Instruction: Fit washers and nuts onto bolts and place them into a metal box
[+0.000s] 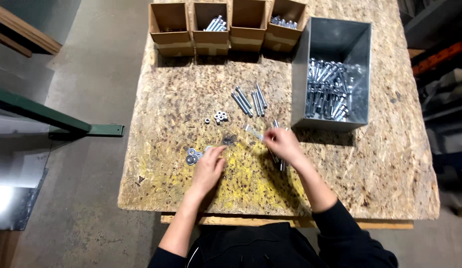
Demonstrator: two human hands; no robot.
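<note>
Silvery steel bolt (254, 132) is lying slantwise, pointing up-left, as I'm pinching it in my right hand (282, 143); my left hand (209, 167), fingers loosely curled, is touching flat washers (192, 157).

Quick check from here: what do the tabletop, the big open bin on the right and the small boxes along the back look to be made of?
Tabletop: pressed wood-strand board, unfinished, with visible flakes and yellow stains. Big bin: probably sheet metal, grey with a dull sheen, folded straight walls. Small boxes: brown cardboard, matte, with taped fronts.
</note>
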